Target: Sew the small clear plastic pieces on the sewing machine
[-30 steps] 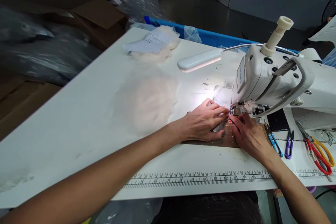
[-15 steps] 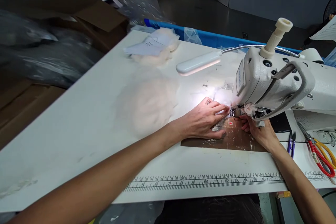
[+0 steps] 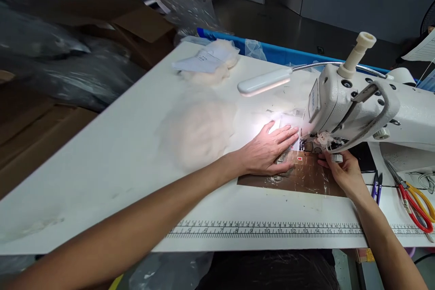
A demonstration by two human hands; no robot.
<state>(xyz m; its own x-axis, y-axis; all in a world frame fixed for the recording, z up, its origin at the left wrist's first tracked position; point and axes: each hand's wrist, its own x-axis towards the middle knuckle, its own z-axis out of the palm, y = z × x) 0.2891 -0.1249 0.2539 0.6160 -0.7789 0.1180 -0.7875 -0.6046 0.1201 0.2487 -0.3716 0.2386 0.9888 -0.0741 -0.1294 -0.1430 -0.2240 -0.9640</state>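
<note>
My left hand (image 3: 273, 149) lies flat with its fingers spread on the lit bed of a white sewing machine (image 3: 326, 99), just left of the needle. Under and beyond its fingertips shows a piece of thin pale fabric (image 3: 284, 119). My right hand (image 3: 345, 172) is to the right of the presser foot (image 3: 302, 146), its fingers curled together and partly hidden by the machine head. What they pinch, if anything, I cannot make out. Beneath both hands is a brown, tape-covered plate (image 3: 306, 181) with a small red mark.
A blurred heap of pale pieces (image 3: 200, 131) lies left of my left hand, with another stack under a paper pattern (image 3: 204, 59) behind. A white lamp (image 3: 263, 82) hangs over the table. At right are purple snips (image 3: 377, 186) and red-handled scissors (image 3: 416, 208); a ruler strip (image 3: 265, 230) runs along the front.
My left hand has flattened and its fingers have stretched out further. My right hand has shifted slightly right, away from the needle. The camera view has shifted a little.
</note>
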